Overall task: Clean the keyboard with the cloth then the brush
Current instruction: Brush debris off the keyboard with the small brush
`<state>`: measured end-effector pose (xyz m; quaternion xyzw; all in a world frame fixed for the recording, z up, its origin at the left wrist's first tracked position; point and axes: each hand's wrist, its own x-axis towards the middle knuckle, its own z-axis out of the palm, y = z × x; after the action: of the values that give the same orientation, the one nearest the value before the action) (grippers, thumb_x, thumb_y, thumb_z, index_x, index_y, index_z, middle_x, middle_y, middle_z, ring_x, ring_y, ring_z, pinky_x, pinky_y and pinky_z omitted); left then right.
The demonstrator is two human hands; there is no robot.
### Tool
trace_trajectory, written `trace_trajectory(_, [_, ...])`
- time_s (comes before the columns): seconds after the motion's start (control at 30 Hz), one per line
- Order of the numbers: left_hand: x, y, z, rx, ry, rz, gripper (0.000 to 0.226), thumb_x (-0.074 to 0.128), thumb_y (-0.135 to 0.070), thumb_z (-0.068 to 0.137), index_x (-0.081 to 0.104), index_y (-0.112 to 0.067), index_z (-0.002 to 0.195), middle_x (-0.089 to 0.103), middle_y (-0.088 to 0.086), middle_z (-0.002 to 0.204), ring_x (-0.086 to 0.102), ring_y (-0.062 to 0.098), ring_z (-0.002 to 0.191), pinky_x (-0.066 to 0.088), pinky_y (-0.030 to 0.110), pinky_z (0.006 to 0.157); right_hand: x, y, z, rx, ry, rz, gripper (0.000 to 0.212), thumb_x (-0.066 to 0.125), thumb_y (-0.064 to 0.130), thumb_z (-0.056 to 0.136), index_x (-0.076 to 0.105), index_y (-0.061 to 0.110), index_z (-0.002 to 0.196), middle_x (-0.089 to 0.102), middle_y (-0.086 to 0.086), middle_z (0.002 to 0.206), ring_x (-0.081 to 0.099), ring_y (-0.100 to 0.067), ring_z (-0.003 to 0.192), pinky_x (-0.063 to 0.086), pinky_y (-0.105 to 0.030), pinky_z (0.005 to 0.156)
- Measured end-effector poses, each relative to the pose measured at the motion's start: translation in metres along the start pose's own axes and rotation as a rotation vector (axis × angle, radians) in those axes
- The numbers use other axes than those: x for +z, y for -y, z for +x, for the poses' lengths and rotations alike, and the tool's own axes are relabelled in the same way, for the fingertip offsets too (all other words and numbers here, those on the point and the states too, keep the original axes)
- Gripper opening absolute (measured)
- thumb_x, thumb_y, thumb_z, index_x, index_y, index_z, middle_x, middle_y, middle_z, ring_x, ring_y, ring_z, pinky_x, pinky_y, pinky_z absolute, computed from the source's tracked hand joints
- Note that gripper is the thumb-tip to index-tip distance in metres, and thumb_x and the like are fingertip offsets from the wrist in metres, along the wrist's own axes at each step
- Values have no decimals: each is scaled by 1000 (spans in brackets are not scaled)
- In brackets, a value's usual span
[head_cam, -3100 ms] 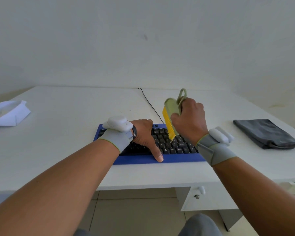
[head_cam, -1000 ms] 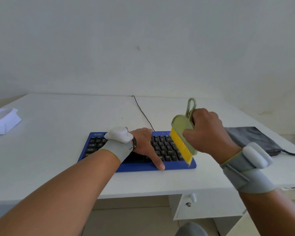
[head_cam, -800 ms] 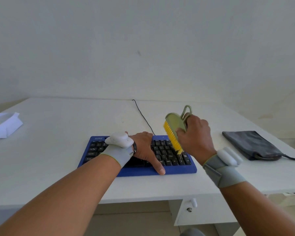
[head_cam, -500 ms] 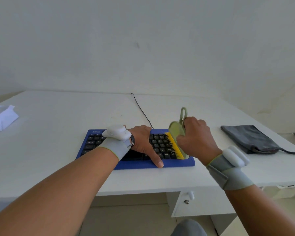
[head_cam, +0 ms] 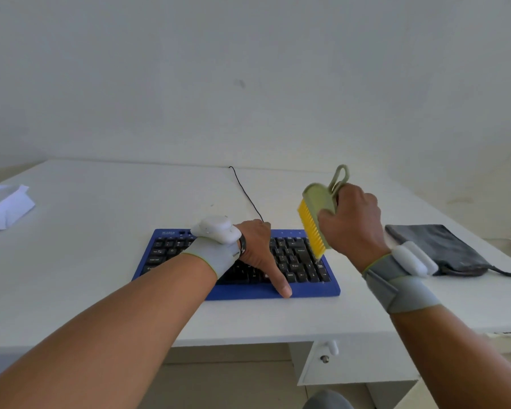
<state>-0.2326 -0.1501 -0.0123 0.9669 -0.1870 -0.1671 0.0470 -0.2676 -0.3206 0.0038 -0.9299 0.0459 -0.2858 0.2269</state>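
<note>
Judged to be on the brush stage, wiping apparently done, sweeping of the keys left. Brush gripped in curled right hand, raised, bristle tips just over the right end of keyboard. Left hand flat on the keys, thumb out, holding nothing. Dark cloth lying on desk at right. Counted: one keyboard, one brush, one dark cloth, one white paper far left, two hands

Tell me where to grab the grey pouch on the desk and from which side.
Pinch the grey pouch at its bunched near end by the cord, coming from above. It lies flat on the desk, so only raised folds offer a hold.
</note>
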Motion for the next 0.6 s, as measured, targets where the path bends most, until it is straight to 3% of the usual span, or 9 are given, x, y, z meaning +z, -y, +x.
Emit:
trace_trajectory(0.1, [3, -11, 7, 24, -20, 4, 132, 79, -80, 47, 29, -12, 149, 39, 0, 151, 41, 21, 137, 29, 49, 112, 14, 0, 1, 9, 14, 2, 14, 53, 13, 84, 40, 10, 83, 49, -13, 84, 43, -32, 77, 28, -33, 63])
trace_trajectory(0.23, [7, -18, 14, 44, -5, -3, 131, 80, -79, 46, 30, -17, 150, 40, -3, 150, 43, 21, 136, 28, 49, 112, 21, 2, 0, 11, 140, -32, 12, 52, 12, 82, 41, 9, 86, 51, -14, 90, 45, -33, 81, 31, -34, 65])
trace_trajectory(0.43, [14, -12, 15, 25, -21, -56, 133, 80, -81, 40, 33, -17, 147, 42, -3, 147, 43, 20, 134, 30, 48, 110, -4, 10, -31, 17, 251, -77, 15, 53, 11, 83, 38, 12, 78, 33, -2, 74, 39, -25, 69, 32, -30, 62])
trace_trajectory(0.6, [13, -13, 15, 30, -48, -56, 126, 81, -79, 41, 38, -18, 142, 46, -2, 143, 46, 22, 130, 32, 46, 105, -26, 16, -45, -9, 312, -118, 27, 55, 9, 76, 30, 17, 67, 36, -4, 74, 40, -24, 64, 24, -27, 49])
